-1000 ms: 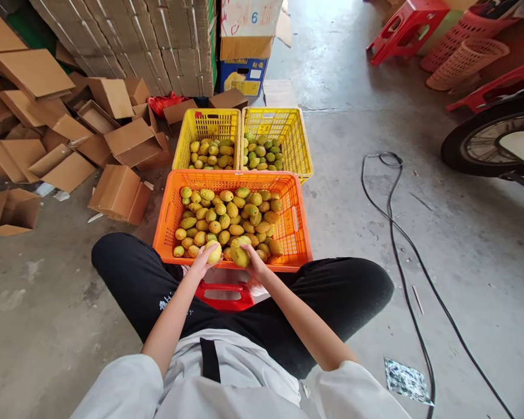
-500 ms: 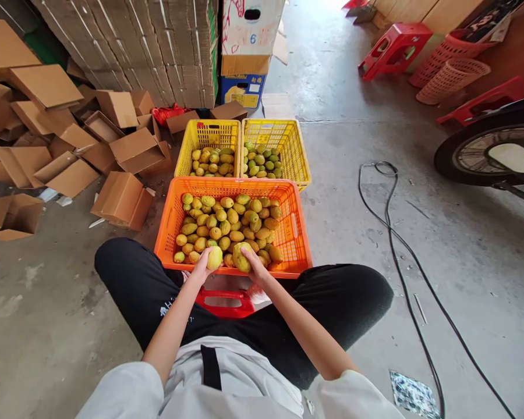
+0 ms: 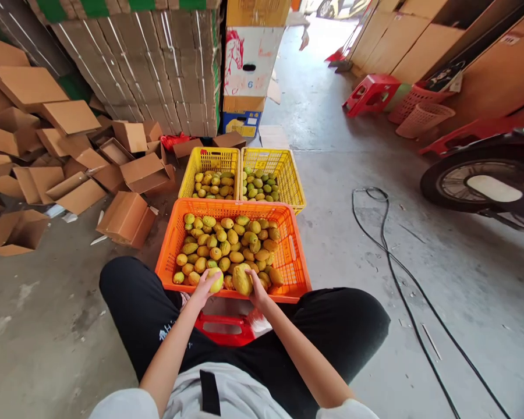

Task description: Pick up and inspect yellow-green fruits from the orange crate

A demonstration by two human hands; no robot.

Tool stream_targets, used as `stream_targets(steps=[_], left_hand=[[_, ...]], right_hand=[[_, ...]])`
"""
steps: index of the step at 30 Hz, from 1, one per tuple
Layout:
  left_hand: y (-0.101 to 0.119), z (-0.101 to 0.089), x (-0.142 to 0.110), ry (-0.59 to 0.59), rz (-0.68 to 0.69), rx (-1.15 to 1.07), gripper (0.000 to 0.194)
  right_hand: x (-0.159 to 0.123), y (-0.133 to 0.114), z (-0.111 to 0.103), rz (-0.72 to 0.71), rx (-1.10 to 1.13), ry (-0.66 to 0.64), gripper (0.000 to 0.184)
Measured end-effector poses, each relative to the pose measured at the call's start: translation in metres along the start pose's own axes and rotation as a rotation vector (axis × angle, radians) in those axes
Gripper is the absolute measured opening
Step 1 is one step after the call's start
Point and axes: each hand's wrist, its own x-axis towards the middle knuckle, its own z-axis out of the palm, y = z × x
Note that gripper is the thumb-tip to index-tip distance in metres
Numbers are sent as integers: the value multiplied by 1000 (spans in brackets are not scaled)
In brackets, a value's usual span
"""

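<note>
My left hand (image 3: 204,287) is closed around a smooth pale yellow-green oval fruit (image 3: 217,281). A larger, lumpier yellow fruit (image 3: 242,280) is in my right hand (image 3: 258,293), with the thumb along its side. Both are held side by side above the near rim of an orange plastic crate (image 3: 297,250). Inside that crate lie many yellow, orange and greenish oval fruits (image 3: 224,248) of a similar kind. The fingers under the two held fruits are mostly hidden.
Behind the orange crate stand two yellow crates (image 3: 184,174) (image 3: 294,174) with more fruit. Loose cardboard boxes (image 3: 128,218) pile up at left, before stacked flat cartons (image 3: 157,70). A black cable (image 3: 390,256) lies on the floor at right, near a motorbike wheel (image 3: 458,177).
The camera view has tilted up, so the scene sits lower in the picture. The larger fruit has turned slightly in my right hand. Both hands keep their fruits.
</note>
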Motion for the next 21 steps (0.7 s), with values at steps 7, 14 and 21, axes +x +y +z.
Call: stream_targets(steps=[7,14,21], left_hand=[[-13,-6,11,15,36,-18,25],[-13,-3,13,65,15,-114,10],[-4,1,7,48,-111,-276,34]], right_hand=[[5,13,-3,-179,-155,-25,55],[24,22,-10,-165,-158,73,60],[12,2,-5,-82,34,41,51]])
